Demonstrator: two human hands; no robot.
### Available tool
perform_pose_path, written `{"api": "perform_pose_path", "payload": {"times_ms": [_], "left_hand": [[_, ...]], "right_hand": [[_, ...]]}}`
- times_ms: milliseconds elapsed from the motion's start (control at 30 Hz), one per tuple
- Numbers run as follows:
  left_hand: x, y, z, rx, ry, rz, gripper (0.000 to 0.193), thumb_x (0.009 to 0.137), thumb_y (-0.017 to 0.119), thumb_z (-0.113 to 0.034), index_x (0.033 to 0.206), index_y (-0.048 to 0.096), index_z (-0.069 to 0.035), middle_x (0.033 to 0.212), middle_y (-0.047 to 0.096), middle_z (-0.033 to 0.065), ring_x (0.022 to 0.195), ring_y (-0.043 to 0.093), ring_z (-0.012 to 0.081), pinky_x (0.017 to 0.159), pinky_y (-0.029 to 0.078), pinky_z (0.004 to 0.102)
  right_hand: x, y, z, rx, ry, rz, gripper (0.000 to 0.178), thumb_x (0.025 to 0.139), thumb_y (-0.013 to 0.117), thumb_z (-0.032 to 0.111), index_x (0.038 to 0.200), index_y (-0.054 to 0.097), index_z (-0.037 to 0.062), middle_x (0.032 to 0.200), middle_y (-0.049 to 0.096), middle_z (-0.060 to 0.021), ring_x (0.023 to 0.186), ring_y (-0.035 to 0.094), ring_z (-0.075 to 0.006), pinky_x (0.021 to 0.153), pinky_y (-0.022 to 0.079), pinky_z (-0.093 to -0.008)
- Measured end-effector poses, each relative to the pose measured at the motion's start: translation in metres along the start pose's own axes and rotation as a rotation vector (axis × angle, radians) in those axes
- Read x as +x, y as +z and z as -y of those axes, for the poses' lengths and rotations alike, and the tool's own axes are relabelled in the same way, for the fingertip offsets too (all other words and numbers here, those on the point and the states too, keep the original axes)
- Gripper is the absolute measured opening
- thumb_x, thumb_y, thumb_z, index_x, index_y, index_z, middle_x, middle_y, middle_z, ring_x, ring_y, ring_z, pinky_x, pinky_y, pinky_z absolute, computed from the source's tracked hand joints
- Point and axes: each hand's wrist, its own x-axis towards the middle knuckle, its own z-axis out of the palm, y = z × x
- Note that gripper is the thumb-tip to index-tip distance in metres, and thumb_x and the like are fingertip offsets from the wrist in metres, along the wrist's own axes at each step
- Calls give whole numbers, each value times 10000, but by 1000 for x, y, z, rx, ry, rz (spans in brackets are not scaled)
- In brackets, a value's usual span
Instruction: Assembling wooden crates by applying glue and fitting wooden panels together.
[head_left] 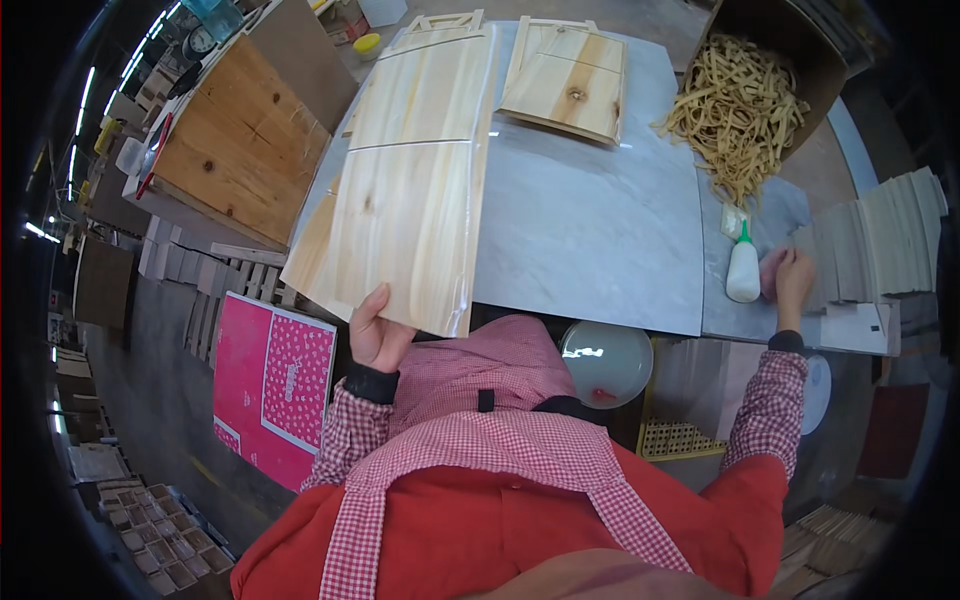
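My left hand (382, 332) grips the lower edge of a pale wooden panel (405, 220), thumb on top and fingers underneath. A groove crosses the panel, and a shiny film-like strip runs along its right side. Under its left side, more wood shows. My right hand (793, 276) is closed at the right of the table, by a pinkish thing (769, 272) that I cannot make out. Just left of it is a white squeeze bottle (743, 270) with a green tip. Beyond, a smaller wooden panel assembly (565, 85) lies on the grey tabletop (600, 230).
A box (825, 70) of tangled tan bands (740, 110) stands at the far right. Stacked thin boards (880, 240) lie right of my right hand. A wooden crate (235, 140) stands left, above a pink printed sheet (270, 385). A pale round bucket (605, 365) sits below the table edge.
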Motion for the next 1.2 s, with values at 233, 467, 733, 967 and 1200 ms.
{"api": "perform_pose_path", "payload": {"times_ms": [233,467,733,967,1200], "left_hand": [[-5,-3,-15,44,77,2,624,878,556,-77,1419,251,-22,1400,406,184,1291,413,325,1061,359,517],[-15,3,-21,3,90,38,665,872,556,-72,1438,209,-37,1420,376,194,1301,393,343,1071,335,536],[-39,3,-40,90,201,19,680,844,541,-18,1428,194,-10,1395,383,197,1297,395,335,1071,354,512],[-50,0,-41,271,210,-75,662,836,539,3,1413,215,1,1369,397,189,1283,408,315,1063,379,462],[-44,4,-35,510,235,-20,588,843,554,34,1370,294,24,1330,442,159,1232,464,277,1031,402,410]], "right_hand": [[-17,-20,278,374,-762,-207,606,686,753,218,1206,519,12,1192,552,-194,1110,512,-356,930,424,-434],[-8,55,420,-54,-818,-118,693,746,673,167,1350,368,17,1375,403,-200,1276,400,-355,1063,311,-433],[-23,33,391,151,-1035,-145,502,786,509,24,1282,435,-2,1302,458,-194,1199,443,-382,1012,362,-416],[-207,-73,275,247,-1093,204,662,747,501,-39,1391,364,36,1418,362,-219,1309,342,-416,1090,269,-482],[-286,-64,269,244,-1032,268,713,727,531,-40,1410,354,60,1456,316,-204,1348,296,-394,1108,229,-483]]}}
